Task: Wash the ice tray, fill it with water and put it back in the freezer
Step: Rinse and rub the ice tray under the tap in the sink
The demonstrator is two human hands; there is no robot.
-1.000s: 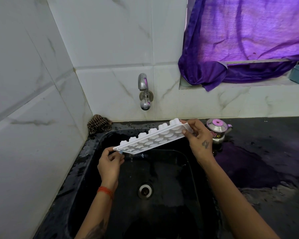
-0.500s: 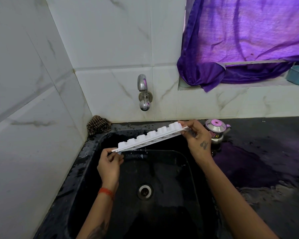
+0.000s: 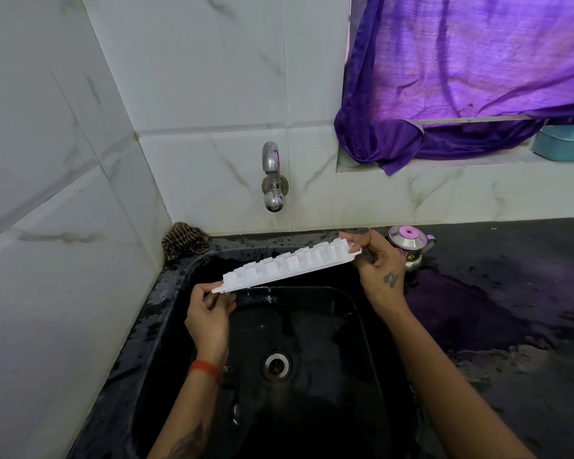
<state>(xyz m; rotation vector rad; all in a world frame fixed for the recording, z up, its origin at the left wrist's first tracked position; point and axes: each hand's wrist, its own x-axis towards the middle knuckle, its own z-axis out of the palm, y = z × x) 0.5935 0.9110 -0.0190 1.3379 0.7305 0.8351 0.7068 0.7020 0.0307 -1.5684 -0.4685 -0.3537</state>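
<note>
Over the sink (image 3: 166, 313), the tray (image 3: 287, 265) is pinched at its low end by the left hand (image 3: 209, 314) and at its raised end by the right hand (image 3: 380, 271). Since a second ago it has been rolled edge-on, cups facing away; draining seems under way, filling next.

White moulded plastic ice tray (image 3: 285, 265); glossy black sink basin (image 3: 166, 342); black stone worktop (image 3: 511, 293) with purple reflections; white grey-veined marble wall tiles (image 3: 196, 77); purple fabric curtain (image 3: 478, 61); brown checked cloth (image 3: 184, 240); orange thread wristband (image 3: 206, 368); teal plastic tub (image 3: 564, 142).
</note>
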